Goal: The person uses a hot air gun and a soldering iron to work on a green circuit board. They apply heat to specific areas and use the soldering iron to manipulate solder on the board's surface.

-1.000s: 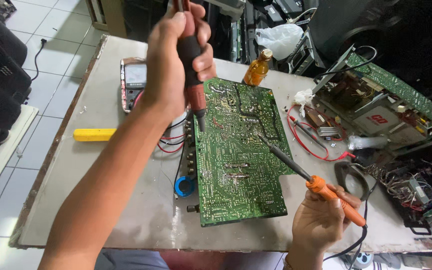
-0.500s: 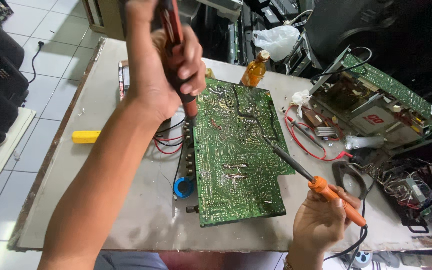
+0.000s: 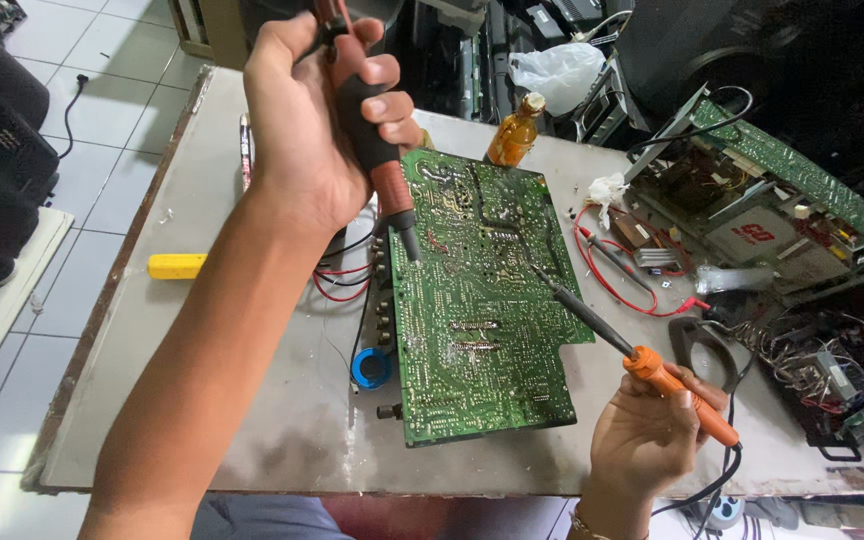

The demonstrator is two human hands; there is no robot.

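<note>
moved: left hand (image 3: 322, 120) has lifted since a second ago; the tip of its tool was on the board's left edge, now it's raised off it, nozzle still aimed down. Right hand and its iron unchanged.
left hand: closed in a fist round a black-and-red pump-style desoldering tool (image 3: 370, 150), held upright above the board's far-left corner.
board: large green printed circuit board (image 3: 477, 300), solder side up, flat at mid table (image 3: 202, 420), near edge close to the person.
right hand: right hand (image 3: 642, 440), near right, fingers wrapped pen-style on an orange-handled soldering iron (image 3: 617, 340); its tip touches the board right of centre.
step, my read: heating a joint, sucker on standby. Keep the iron tip steady on one pad, bring the nozzle down right beside it only once solder flows, don't linger or the pad may lift. Watch the iron's cord near the table's near edge.
count, left: 1 yellow bar-shaped tool (image 3: 177, 266) lying left of the forearm; 1 blue round cap part (image 3: 371, 367) at the board's near-left edge.
count, centre: 1 board on the bench, 1 amber glass bottle (image 3: 514, 132) just beyond its far edge.
count, right: 1 second green board on a metal chassis (image 3: 772, 190), tilted, far right; 1 white plastic bag (image 3: 557, 75) behind.
count, hands/tools: 2 hands, 2 tools.
</note>
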